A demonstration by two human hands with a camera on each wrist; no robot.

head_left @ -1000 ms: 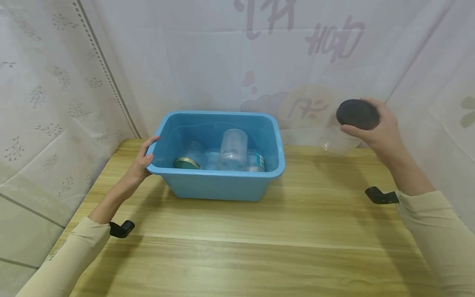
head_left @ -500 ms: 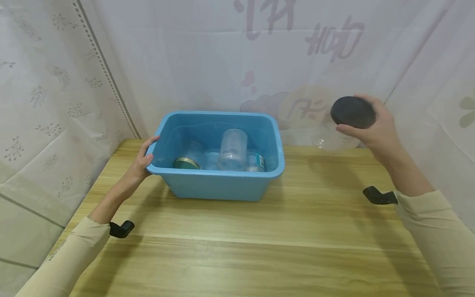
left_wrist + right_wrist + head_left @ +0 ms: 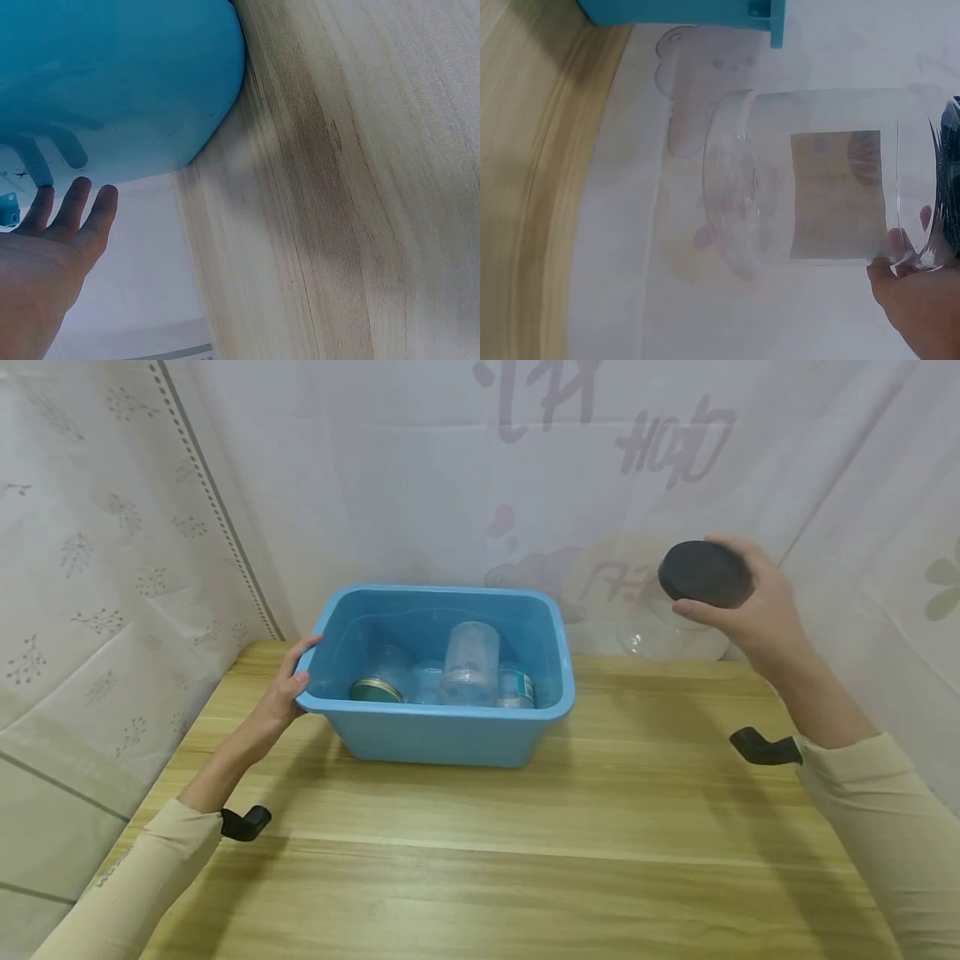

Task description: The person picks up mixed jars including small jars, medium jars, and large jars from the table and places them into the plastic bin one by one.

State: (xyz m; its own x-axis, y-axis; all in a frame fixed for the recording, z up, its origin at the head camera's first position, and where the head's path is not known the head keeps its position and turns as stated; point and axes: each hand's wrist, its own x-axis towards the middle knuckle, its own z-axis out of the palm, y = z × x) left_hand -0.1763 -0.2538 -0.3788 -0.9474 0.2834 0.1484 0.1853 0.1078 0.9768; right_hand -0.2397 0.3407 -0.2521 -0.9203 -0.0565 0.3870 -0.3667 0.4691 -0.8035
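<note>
A blue plastic tub (image 3: pixel 435 735) stands on the wooden table. At its left end my left hand (image 3: pixel 285 691) holds the rim; in the left wrist view, several fingers (image 3: pixel 97 214) lie against or near the outer wall. Up to the right of the tub, my right hand (image 3: pixel 765 618) grips a clear plastic jar (image 3: pixel 769 180) around its black lid (image 3: pixel 703 574). The jar is tilted and off the table, with a brownish rectangular label (image 3: pixel 836 195) on its side. Inside the tub lie a jar with a green lid (image 3: pixel 377 690), a frosted clear jar (image 3: pixel 472 656) and a jar with a teal label (image 3: pixel 523 684).
The wooden table (image 3: pixel 480 860) extends in front of the tub and to its right. A printed white cloth (image 3: pixel 420 485) hangs behind, and another patterned cloth (image 3: pixel 97 568) hangs on the left. Each wrist carries a black camera mount (image 3: pixel 763 747).
My right hand has moved slightly up and to the left with the jar, still gripping its lid. The left hand and the tub have stayed in place.
</note>
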